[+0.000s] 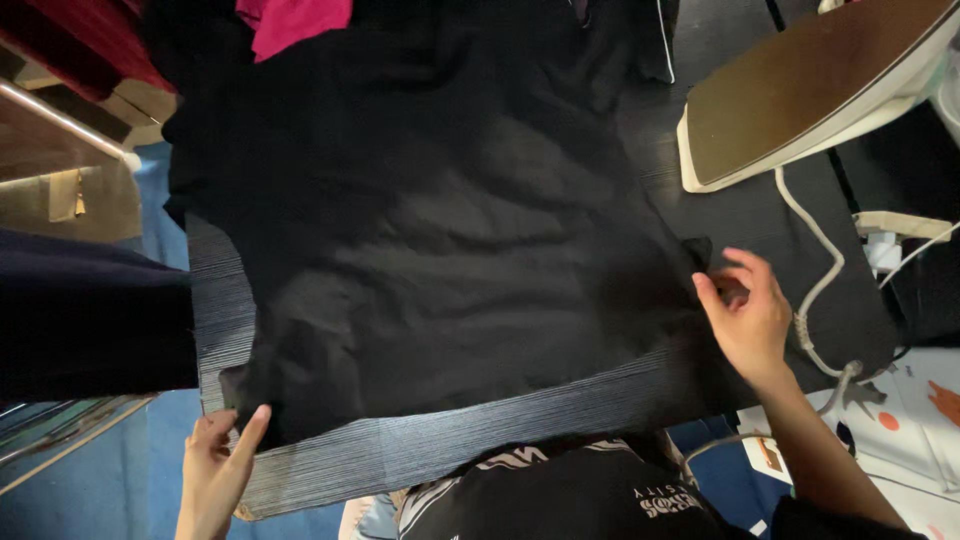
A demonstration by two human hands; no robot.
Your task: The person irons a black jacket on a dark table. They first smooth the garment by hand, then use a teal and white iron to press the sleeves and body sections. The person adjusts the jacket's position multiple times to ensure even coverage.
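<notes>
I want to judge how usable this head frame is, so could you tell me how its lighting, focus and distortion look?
Head view: dim and underexposed, so the black cloth shows only faint wrinkles; the iron soleplate catches soft light without harsh glare; the left hand and right hand are fairly sharp, with slight softness; the wide lens bends the edges; the striped board shows a fine shimmering line pattern.

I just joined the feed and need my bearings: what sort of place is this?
Probably a home or small workroom ironing spot. An iron stands tipped up, its cord trailing, beside a black garment spread on a padded dark board. More clothes are piled at the far end.
</notes>
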